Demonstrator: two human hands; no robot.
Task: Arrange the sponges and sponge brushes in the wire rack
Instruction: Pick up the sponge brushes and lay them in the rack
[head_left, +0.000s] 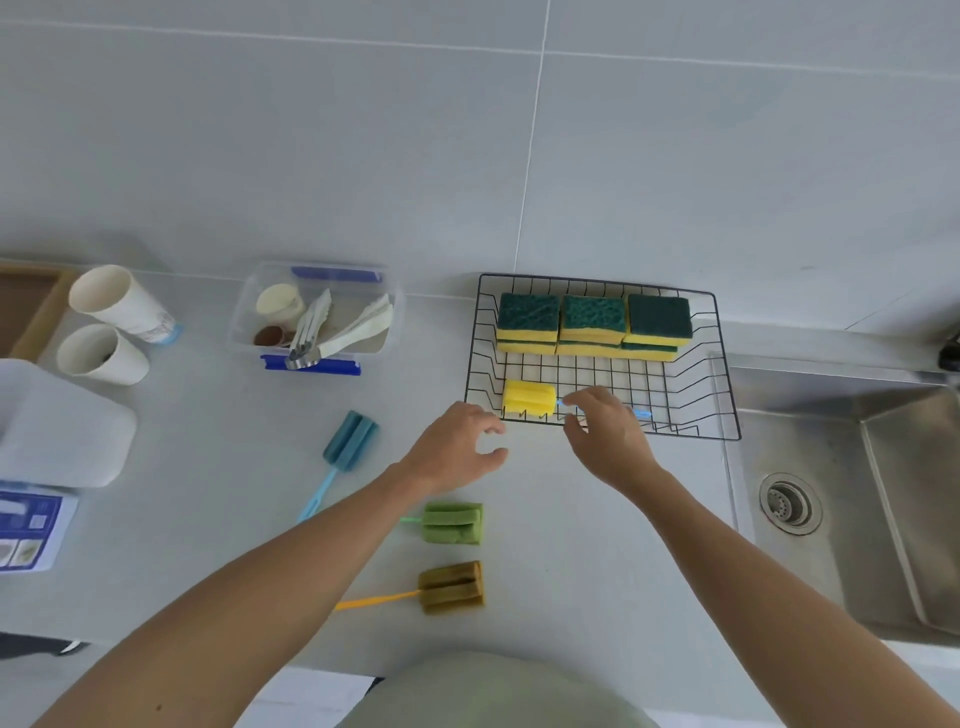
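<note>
A black wire rack (727, 384) stands on the grey counter against the wall. Several yellow sponges (592, 327) with green tops are stacked along its back. A yellow sponge brush (527, 399) with a blue handle lies at the rack's front; my right hand (605, 441) curls its fingers and thumb round that handle. Just left of the rack's front corner, my left hand (457, 452) hovers with loosely curled fingers and holds nothing. On the counter lie a blue sponge brush (350, 440), a green sponge brush (453, 522) and an olive sponge brush (453, 587) with an orange handle.
A steel sink (883, 519) with a drain (789, 501) lies right of the rack. A clear plastic box (244, 322) of utensils, two paper cups (119, 306), a white container (57, 426) and a wooden tray (31, 306) sit to the left.
</note>
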